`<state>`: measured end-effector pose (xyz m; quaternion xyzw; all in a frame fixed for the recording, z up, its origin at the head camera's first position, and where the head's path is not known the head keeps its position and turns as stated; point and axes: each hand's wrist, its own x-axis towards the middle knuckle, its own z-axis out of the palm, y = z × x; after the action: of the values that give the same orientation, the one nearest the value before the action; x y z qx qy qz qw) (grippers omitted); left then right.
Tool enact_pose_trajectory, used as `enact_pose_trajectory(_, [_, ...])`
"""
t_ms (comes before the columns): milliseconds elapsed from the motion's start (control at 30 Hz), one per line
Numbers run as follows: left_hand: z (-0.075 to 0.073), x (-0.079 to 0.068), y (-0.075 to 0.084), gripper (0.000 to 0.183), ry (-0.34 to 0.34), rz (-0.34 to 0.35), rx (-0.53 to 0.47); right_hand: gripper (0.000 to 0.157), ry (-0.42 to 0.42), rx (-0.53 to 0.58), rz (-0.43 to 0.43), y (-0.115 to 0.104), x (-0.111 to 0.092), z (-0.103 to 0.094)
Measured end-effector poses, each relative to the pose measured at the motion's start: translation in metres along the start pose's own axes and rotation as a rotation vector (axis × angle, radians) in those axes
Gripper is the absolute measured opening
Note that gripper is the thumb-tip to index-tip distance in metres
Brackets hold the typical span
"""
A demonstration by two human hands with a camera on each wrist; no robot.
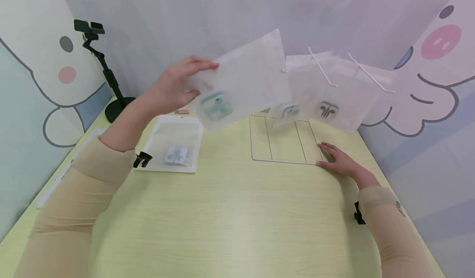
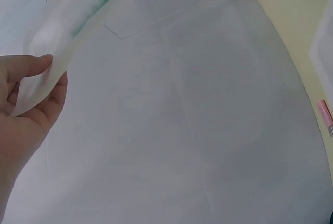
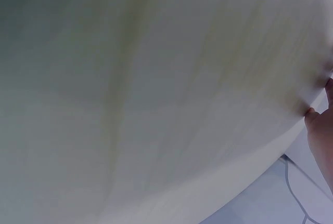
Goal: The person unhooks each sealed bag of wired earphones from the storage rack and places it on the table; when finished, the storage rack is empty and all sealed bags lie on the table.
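Left hand (image 1: 176,82), above and left of the wire rack (image 1: 278,161): thumb and fingers nearly together, pinching the left edge of a pouch (image 1: 252,80). Right hand (image 1: 335,162): fingers fairly straight, parted from the thumb, touching the rack's right end. Above the rack, hung pouches (image 1: 346,88) at slender hooks (image 1: 365,71); left of it, a flat pouch (image 1: 170,129). Broad tabletop (image 1: 237,228) before the rack. Pouches translucent, rectangular; hooks white; tabletop wood-grained.
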<state>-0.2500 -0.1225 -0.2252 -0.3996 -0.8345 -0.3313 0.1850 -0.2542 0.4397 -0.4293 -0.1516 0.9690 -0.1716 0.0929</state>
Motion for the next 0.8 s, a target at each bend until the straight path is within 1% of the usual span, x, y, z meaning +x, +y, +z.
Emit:
enact_pose_trajectory(100, [-0.004,0.0,0.002,0.068,-0.013,-0.017,0.003,0.079,0.003,0.001,-0.004,-0.001,0.0,-0.001])
enact_pose_trajectory(267, [-0.007,0.0,0.005,0.069,-0.022,-0.033,-0.021,0.079,0.0,0.006,-0.006,-0.003,-0.001,-0.001])
enact_pose_trajectory(567, [-0.009,0.0,0.01,0.067,-0.019,0.005,-0.015,0.08,-0.008,0.008,0.002,-0.002,0.0,-0.001])
enact_pose_trajectory(800, [-0.011,-0.001,0.015,0.066,-0.03,-0.001,-0.045,0.08,-0.005,0.007,0.007,-0.002,0.0,-0.001])
